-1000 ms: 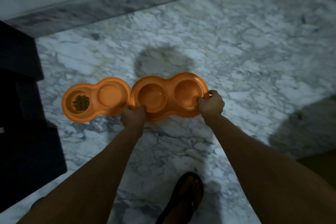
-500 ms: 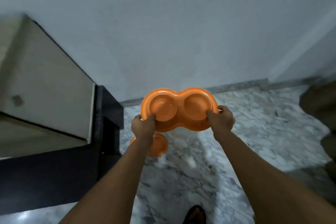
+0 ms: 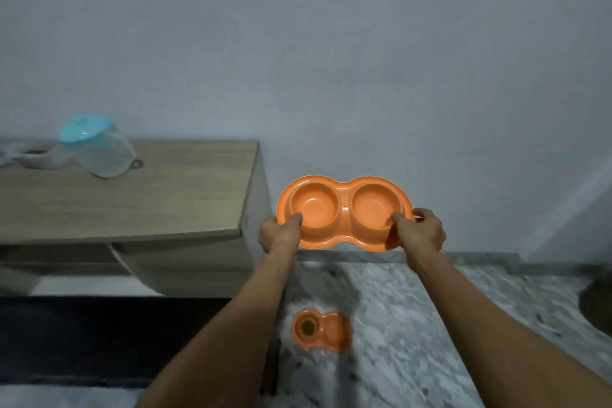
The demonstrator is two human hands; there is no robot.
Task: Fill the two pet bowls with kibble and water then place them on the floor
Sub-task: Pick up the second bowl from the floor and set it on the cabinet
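Marble floor [image 3: 430,325], grey wall. Left hand [image 3: 276,235] and right hand [image 3: 422,235] each clamp one end of empty orange double bowl [image 3: 344,209], held level in air. Below grip: second double bowl [image 3: 323,329] on floor, kibble [image 3: 308,327] in one well, other well's contents unclear. Left of grip: wooden table [image 3: 149,195] with lidded jug [image 3: 99,149]. Judgement: held bowl unfilled; filling and floor placement remain.

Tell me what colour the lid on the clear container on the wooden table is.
Light blue lid, seen in the head view.

Both arms outstretched; left hand [image 3: 279,235], right hand [image 3: 420,232] gripping.
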